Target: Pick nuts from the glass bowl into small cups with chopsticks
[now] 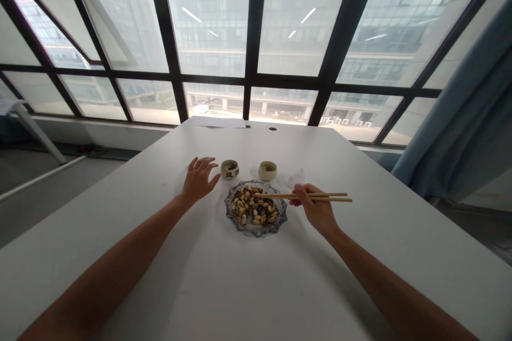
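My right hand (314, 208) grips a pair of wooden chopsticks (330, 196), whose tips reach left over a scalloped glass dish (256, 230). In the dish lie pale nuts (262, 217), which look like peanuts, mixed with dark seeds (269, 206). Whether the tips pinch a nut is too small to tell. My left hand (199, 176) has its fingers apart and holds nothing; it is just left of a small cup with dark characters (230, 170). A plain pale-green cup (267, 171) stands to the right of that one, behind the dish.
A clear, crumpled-looking object (296, 176) sits near the right cup. White paper (216, 123) lies at the far end of the white table (248, 287). Black-framed windows (252, 21) rise beyond, with a blue curtain (460, 101) at the right.
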`<state>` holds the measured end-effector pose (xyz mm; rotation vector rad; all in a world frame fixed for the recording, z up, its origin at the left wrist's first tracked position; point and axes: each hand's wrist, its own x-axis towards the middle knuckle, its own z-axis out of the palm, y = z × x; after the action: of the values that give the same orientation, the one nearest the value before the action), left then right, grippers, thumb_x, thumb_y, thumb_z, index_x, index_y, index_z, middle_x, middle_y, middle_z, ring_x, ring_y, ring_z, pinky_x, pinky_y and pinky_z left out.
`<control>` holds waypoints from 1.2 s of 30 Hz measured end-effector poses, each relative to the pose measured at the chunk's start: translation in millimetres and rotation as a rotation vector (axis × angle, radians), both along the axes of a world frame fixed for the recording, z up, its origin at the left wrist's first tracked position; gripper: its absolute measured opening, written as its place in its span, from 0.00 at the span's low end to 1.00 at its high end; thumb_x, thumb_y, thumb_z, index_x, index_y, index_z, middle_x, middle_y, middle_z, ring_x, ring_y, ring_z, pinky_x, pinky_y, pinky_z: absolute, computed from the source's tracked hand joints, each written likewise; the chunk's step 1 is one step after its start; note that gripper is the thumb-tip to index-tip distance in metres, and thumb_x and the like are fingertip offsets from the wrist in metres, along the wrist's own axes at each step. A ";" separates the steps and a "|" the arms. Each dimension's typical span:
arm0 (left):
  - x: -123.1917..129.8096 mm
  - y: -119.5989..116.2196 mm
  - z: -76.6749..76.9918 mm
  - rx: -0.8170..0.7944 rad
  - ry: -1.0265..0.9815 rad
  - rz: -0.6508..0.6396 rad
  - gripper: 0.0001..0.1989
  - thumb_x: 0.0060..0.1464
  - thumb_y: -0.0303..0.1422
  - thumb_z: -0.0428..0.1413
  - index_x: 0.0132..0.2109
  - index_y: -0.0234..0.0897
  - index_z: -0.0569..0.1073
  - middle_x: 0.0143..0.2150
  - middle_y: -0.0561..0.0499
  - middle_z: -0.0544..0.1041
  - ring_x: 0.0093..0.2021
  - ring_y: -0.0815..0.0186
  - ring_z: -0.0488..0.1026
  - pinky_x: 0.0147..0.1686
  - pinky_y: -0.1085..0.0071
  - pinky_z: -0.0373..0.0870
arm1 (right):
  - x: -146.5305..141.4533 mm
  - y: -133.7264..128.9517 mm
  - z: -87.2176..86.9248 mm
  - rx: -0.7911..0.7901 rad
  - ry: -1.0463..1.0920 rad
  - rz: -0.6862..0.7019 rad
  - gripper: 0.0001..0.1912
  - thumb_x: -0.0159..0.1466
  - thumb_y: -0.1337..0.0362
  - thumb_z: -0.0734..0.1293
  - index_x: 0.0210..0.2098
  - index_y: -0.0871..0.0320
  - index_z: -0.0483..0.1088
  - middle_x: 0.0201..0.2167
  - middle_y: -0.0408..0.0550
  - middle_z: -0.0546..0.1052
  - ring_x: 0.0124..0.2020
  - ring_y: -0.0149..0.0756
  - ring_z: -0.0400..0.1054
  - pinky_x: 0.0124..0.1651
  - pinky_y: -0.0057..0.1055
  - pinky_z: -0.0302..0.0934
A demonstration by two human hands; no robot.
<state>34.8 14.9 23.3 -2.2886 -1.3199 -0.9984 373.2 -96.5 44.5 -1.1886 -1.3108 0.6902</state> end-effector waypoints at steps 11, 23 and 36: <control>-16.9 10.2 -15.1 0.028 -0.147 0.213 0.23 0.55 0.46 0.55 0.54 0.39 0.69 0.62 0.39 0.69 0.63 0.49 0.64 0.66 0.47 0.46 | 13.8 -10.1 14.6 -0.014 -0.137 0.157 0.25 0.60 0.41 0.68 0.22 0.57 0.72 0.16 0.46 0.74 0.19 0.33 0.68 0.22 0.28 0.64; -20.7 22.1 -24.7 -0.022 -0.351 0.137 0.24 0.51 0.40 0.59 0.54 0.41 0.66 0.59 0.40 0.69 0.62 0.49 0.64 0.61 0.51 0.62 | 7.6 -5.2 -5.1 -0.103 0.188 0.095 0.30 0.54 0.33 0.67 0.27 0.57 0.75 0.17 0.48 0.76 0.14 0.34 0.65 0.17 0.31 0.60; -25.4 33.6 -32.6 -0.115 -0.659 0.172 0.33 0.46 0.43 0.63 0.56 0.37 0.63 0.57 0.39 0.69 0.60 0.49 0.67 0.62 0.51 0.63 | 30.2 6.6 -33.4 0.037 0.334 0.050 0.35 0.60 0.31 0.55 0.24 0.48 0.81 0.42 0.50 0.83 0.60 0.55 0.66 0.69 0.54 0.43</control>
<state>9.4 48.4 -9.3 -1.9364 -1.8178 -1.7383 403.5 -89.9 11.1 -0.9642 -1.0704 0.8568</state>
